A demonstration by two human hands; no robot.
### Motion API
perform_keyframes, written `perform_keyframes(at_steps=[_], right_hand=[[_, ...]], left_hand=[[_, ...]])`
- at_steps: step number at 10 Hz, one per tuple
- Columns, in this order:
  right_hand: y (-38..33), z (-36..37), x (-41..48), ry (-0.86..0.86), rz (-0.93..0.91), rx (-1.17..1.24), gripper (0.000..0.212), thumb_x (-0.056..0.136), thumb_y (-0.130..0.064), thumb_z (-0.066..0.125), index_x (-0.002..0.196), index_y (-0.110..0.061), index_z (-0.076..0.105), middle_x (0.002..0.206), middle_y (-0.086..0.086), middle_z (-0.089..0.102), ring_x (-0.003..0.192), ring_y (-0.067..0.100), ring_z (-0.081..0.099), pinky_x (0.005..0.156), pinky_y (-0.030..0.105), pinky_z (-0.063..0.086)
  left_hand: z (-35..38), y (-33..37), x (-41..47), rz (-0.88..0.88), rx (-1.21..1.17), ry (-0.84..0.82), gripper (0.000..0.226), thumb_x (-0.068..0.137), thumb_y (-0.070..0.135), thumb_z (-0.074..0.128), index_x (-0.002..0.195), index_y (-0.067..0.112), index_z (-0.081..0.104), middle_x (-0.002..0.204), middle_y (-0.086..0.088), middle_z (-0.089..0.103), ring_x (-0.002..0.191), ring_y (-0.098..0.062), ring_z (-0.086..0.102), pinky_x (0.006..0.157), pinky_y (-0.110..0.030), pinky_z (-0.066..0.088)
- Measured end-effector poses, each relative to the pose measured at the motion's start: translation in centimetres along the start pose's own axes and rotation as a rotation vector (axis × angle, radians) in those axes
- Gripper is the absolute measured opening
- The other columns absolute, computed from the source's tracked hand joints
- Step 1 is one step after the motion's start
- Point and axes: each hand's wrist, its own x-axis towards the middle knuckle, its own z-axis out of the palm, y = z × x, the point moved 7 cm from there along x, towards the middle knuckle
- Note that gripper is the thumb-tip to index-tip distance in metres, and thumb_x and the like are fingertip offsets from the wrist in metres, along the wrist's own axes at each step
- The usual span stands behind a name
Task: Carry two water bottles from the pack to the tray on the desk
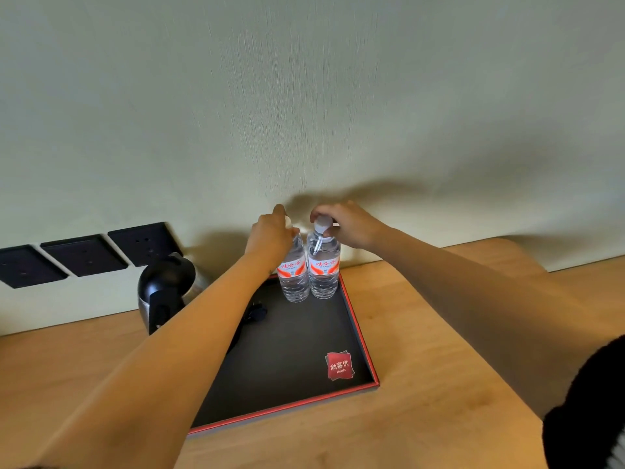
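Two clear water bottles with red-and-white labels stand upright side by side at the far end of the black, red-rimmed tray (362, 336). My left hand (270, 236) is closed around the cap and neck of the left bottle (293, 275). My right hand (345, 225) grips the white cap of the right bottle (324, 269) from above. Both bottle bases rest on the tray floor. The pack is out of sight.
The tray lies on a wooden desk (422, 384) against a pale wall. A black and steel kettle (165, 292) stands left of the tray, its cord lying on the tray near my left forearm. Black wall sockets (84, 253) sit at the left. A red logo card (340, 365) is in the tray's near right corner.
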Motion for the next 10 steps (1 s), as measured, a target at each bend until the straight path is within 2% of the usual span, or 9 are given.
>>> perform_keyframes(at_steps=[2, 3, 4, 5, 6, 8, 10], right_hand=[[-0.1, -0.1, 0.1, -0.009, 0.0, -0.015, 0.03, 0.079, 0.005, 0.056, 0.105, -0.006, 0.06, 0.109, 0.015, 0.067, 0.099, 0.031, 0.059, 0.08, 0.034, 0.045], [-0.1, 0.1, 0.0, -0.043, 0.006, -0.028, 0.03, 0.081, 0.005, 0.053, 0.108, -0.007, 0.057, 0.11, 0.016, 0.067, 0.098, 0.031, 0.06, 0.08, 0.037, 0.047], [0.1, 0.4, -0.3, -0.104, 0.035, -0.008, 0.035, 0.085, 0.005, 0.049, 0.117, -0.009, 0.051, 0.118, 0.017, 0.062, 0.102, 0.032, 0.059, 0.082, 0.04, 0.048], [-0.5, 0.5, -0.9, -0.149, 0.067, -0.005, 0.047, 0.085, 0.001, 0.053, 0.129, -0.012, 0.041, 0.135, 0.014, 0.051, 0.117, 0.031, 0.05, 0.093, 0.041, 0.046], [-1.6, 0.2, -1.7, -0.139, 0.067, -0.006, 0.053, 0.086, -0.005, 0.055, 0.134, -0.012, 0.035, 0.142, 0.012, 0.044, 0.125, 0.03, 0.044, 0.099, 0.04, 0.041], [-4.5, -2.2, -4.2, -0.029, 0.057, -0.062, 0.05, 0.086, -0.012, 0.055, 0.132, -0.013, 0.036, 0.142, 0.011, 0.042, 0.128, 0.027, 0.042, 0.103, 0.038, 0.038], [-10.0, -5.7, -6.9, 0.042, 0.045, -0.095, 0.048, 0.085, -0.02, 0.051, 0.131, -0.018, 0.035, 0.141, 0.011, 0.043, 0.125, 0.027, 0.042, 0.1, 0.043, 0.041]], left_hand=[[0.1, 0.3, -0.5, 0.027, -0.047, 0.014, 0.036, 0.088, 0.023, 0.059, 0.114, 0.001, 0.047, 0.107, -0.027, 0.062, 0.096, -0.043, 0.058, 0.077, -0.043, 0.046], [0.0, 0.3, -0.5, 0.03, -0.033, 0.012, 0.037, 0.088, 0.025, 0.059, 0.115, 0.003, 0.047, 0.107, -0.026, 0.062, 0.096, -0.041, 0.059, 0.076, -0.042, 0.046], [0.0, 0.2, -0.7, 0.035, -0.022, 0.009, 0.036, 0.089, 0.028, 0.058, 0.116, 0.007, 0.048, 0.108, -0.024, 0.063, 0.097, -0.041, 0.059, 0.074, -0.041, 0.046], [-0.1, 0.1, -1.0, 0.03, 0.008, -0.021, 0.035, 0.089, 0.032, 0.056, 0.117, 0.012, 0.048, 0.11, -0.022, 0.064, 0.098, -0.039, 0.06, 0.075, -0.041, 0.048], [-1.0, 0.2, -1.7, 0.049, 0.027, -0.014, 0.039, 0.089, 0.035, 0.054, 0.125, 0.019, 0.048, 0.117, -0.017, 0.063, 0.102, -0.035, 0.06, 0.075, -0.038, 0.047], [-4.5, 1.2, -3.8, 0.11, 0.159, 0.066, 0.041, 0.092, 0.035, 0.048, 0.131, 0.022, 0.047, 0.12, -0.012, 0.063, 0.108, -0.032, 0.059, 0.077, -0.035, 0.045], [-9.9, 1.0, -8.1, 0.107, 0.265, 0.063, 0.042, 0.095, 0.037, 0.04, 0.133, 0.022, 0.044, 0.129, -0.006, 0.059, 0.116, -0.027, 0.056, 0.087, -0.035, 0.046]])
